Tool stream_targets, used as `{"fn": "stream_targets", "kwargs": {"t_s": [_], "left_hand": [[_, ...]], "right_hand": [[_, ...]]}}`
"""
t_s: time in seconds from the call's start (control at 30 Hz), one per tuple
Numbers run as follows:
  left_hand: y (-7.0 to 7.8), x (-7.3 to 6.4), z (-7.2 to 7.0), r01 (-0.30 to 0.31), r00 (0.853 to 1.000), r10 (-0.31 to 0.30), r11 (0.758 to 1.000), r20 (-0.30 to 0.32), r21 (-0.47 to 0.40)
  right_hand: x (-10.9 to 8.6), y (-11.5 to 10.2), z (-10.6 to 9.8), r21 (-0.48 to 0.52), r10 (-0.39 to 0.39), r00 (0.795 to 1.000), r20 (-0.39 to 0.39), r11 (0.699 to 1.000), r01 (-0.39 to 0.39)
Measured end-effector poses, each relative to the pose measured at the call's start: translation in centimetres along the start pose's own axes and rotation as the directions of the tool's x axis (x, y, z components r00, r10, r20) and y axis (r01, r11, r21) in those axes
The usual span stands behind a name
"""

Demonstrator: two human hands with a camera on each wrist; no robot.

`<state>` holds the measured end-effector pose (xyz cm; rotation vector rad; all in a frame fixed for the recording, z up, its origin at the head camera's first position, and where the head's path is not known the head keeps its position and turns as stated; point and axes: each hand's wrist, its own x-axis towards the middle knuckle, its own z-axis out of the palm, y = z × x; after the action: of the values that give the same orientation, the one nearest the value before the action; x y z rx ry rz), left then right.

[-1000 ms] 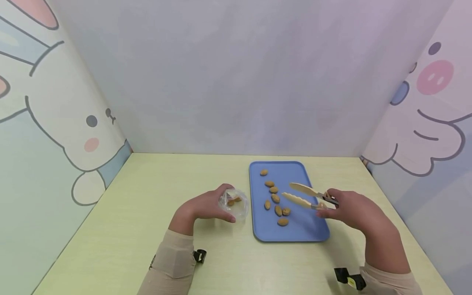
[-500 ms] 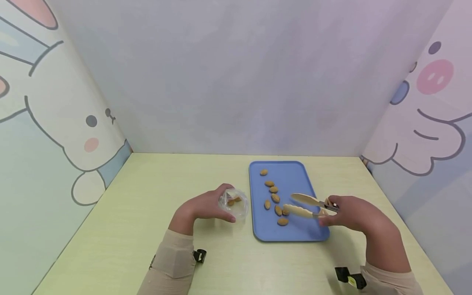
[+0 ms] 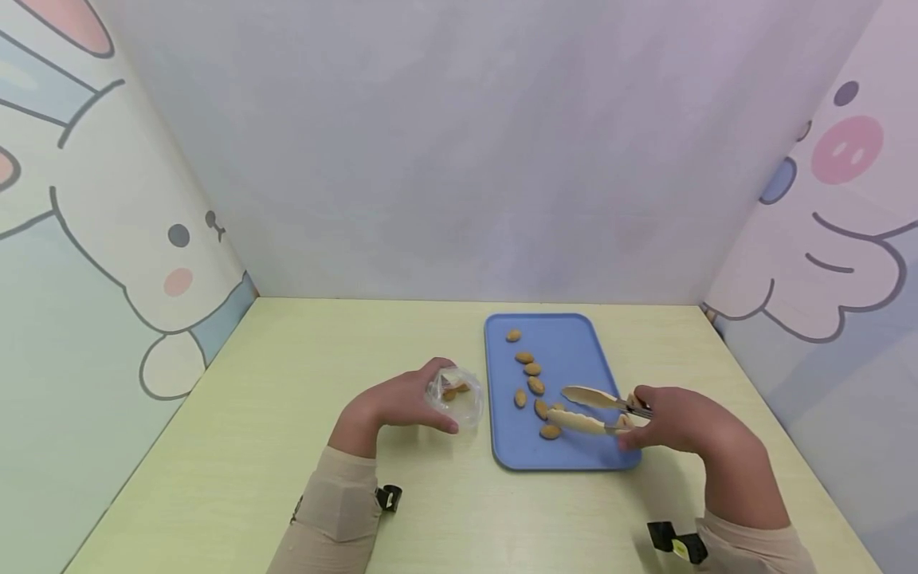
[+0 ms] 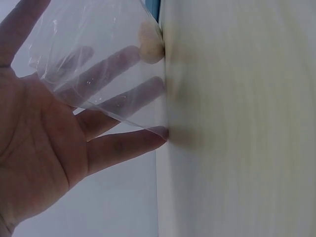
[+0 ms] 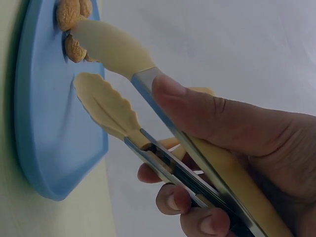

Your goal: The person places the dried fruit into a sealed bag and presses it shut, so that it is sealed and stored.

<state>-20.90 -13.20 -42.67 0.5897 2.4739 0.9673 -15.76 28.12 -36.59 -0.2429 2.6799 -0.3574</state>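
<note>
My left hand holds a clear plastic bag upright on the table, thumb and fingers around its sides. In the left wrist view the fingers are spread along the film and reach down to the table. Inside the bag lie a few almonds. My right hand grips tongs with cream tips and metal arms. Their tips stand apart, low over the blue tray. One tip partly covers an almond. In the right wrist view the upper tip touches or nearly touches wrinkled almonds.
Several more almonds lie scattered over the tray's left half. The tray's raised rim runs close to the bag. A pale wood table meets a grey back wall, with cartoon-printed panels on both sides.
The right hand and tongs have come down toward the almonds near the tray's front. The tong tips have drawn slightly closer together. The left hand and bag have stayed in place.
</note>
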Motion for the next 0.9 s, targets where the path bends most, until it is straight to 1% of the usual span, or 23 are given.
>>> {"fn": "stream_targets", "kwargs": {"t_s": [0.2, 0.37, 0.67, 0.9], "left_hand": [[0.14, -0.12, -0.02, 0.006, 1.000, -0.006, 1.000, 0.002, -0.003], [0.14, -0.04, -0.02, -0.003, 1.000, 0.003, 1.000, 0.004, -0.001], [0.08, 0.09, -0.03, 0.002, 1.000, -0.002, 1.000, 0.005, 0.010], [0.19, 0.05, -0.01, -0.003, 1.000, 0.003, 1.000, 0.005, 0.003]], "right_hand": [[0.14, 0.04, 0.12, -0.009, 0.006, 1.000, -0.001, 1.000, -0.006], [0.20, 0.00, 0.26, -0.007, 0.011, 1.000, 0.000, 1.000, -0.011], [0.18, 0.06, 0.21, -0.011, -0.023, 1.000, 0.002, 1.000, 0.023], [-0.07, 0.27, 0.24, -0.016, -0.027, 1.000, -0.017, 1.000, 0.027]]}}
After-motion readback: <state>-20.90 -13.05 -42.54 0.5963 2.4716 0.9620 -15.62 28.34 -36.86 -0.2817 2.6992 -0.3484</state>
